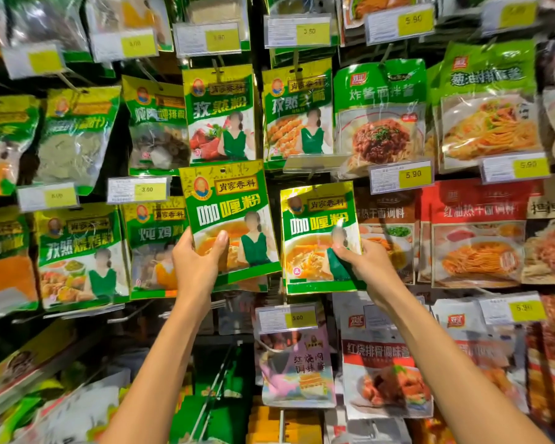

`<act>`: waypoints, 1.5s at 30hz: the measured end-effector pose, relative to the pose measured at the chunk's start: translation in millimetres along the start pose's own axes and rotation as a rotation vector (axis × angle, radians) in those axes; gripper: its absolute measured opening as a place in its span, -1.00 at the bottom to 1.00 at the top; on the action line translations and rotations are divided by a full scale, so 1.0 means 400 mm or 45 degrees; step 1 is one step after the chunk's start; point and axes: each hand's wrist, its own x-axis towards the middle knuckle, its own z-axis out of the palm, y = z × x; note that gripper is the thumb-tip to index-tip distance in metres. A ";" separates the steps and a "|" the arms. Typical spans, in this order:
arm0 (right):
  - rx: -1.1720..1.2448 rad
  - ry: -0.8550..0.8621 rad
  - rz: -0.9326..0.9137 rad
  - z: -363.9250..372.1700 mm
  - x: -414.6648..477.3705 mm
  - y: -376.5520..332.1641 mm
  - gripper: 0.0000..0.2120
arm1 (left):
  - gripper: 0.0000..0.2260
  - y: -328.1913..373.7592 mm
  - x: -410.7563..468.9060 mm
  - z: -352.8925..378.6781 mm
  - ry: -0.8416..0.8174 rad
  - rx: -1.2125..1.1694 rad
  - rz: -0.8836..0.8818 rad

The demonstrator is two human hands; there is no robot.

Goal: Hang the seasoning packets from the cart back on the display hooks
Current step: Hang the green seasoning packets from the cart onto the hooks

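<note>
2 bare forearms rose from the bottom edge, the left forearm (161, 363) and the right forearm (446, 363), both reaching up toward the display.

At the end of the left one, the left hand (196, 267) gripped the lower left corner of the left curry packet (226, 200), a green and yellow pouch held upright. Its thumb (221, 241) lay across the front and the other fingers curled behind, out of sight. The punched hole at that pouch's top edge showed, but whether it sat on a hook could not be told.

Just right of the left curry packet, and a little lower, the right hand (370, 267) pinched the right edge of a matching right curry packet (318, 225), thumb on the front and fingers behind. The 2 pouches did not touch.

Below and right of the left curry packet a yellow price tag (287, 318) read 3.00, with a pale pouch (297, 370) hanging under it.

Behind the left curry packet's left edge hung a stew packet (154, 245), partly covered by it. Directly above hung a cumin packet (220, 113); up and right were green noodle sauce pouches (380, 113); far right at the same height were red pouches (474, 235).
</note>
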 end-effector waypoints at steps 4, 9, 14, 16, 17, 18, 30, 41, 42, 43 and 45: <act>0.053 0.005 0.040 0.005 0.007 0.002 -0.95 | -0.82 0.013 0.000 -0.007 0.016 0.006 0.023; -0.010 0.015 0.086 0.014 0.012 0.013 -0.98 | -0.81 0.022 -0.005 -0.002 0.012 0.056 0.081; -0.313 -0.009 0.010 0.015 0.010 0.017 -0.82 | -0.79 0.023 -0.020 0.014 -0.027 0.031 0.052; -0.497 0.089 0.018 0.011 -0.005 0.025 -0.80 | -0.75 0.019 -0.026 0.022 -0.047 0.019 0.018; -0.580 0.208 -0.010 0.010 -0.016 0.029 -0.81 | -0.74 0.016 -0.030 0.028 -0.061 0.008 0.000; -0.615 0.336 -0.081 0.010 -0.029 0.032 -0.81 | -0.73 0.012 -0.034 0.035 -0.074 -0.006 -0.019; 0.097 0.013 -0.089 0.091 -0.065 -0.073 -0.79 | -0.82 -0.016 -0.110 0.168 -0.319 -0.103 -0.122; 0.090 0.150 -0.119 0.021 -0.032 -0.014 -0.92 | -0.68 0.042 0.124 0.099 0.277 1.088 1.006; 0.075 0.161 -0.131 0.021 -0.029 -0.015 -0.89 | -0.66 0.040 0.140 0.098 0.252 1.141 1.002; 0.063 0.165 -0.136 0.021 -0.023 -0.017 -0.86 | -0.65 0.035 0.152 0.097 0.224 1.181 1.003; 0.053 0.183 -0.139 0.024 -0.015 -0.021 -0.80 | -0.65 0.022 0.164 0.094 0.180 1.237 1.018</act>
